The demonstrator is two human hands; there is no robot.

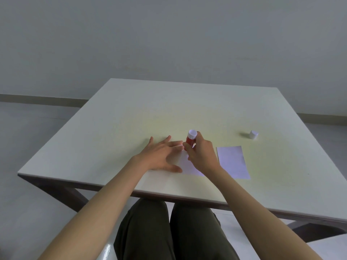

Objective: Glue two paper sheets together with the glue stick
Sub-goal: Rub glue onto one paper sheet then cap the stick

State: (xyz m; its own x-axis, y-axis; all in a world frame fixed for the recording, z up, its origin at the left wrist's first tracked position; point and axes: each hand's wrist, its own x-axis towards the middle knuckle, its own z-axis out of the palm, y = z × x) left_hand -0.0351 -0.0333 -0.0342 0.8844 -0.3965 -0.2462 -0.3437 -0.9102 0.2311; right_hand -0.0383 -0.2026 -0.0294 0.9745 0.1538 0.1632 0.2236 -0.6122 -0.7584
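Observation:
My right hand (201, 153) grips a red glue stick (190, 139) with a white end pointing up; its lower end is down on a white paper sheet (188, 168) and is hidden by my fingers. My left hand (161, 156) lies flat with fingers spread, pressing the left part of that sheet on the table. A second white paper sheet (233, 161) lies flat just to the right, apart from the first. The glue stick's white cap (253, 134) stands by itself further back on the right.
The pale square table (131, 113) has its near edge just above my knees. A grey wall and floor lie beyond it.

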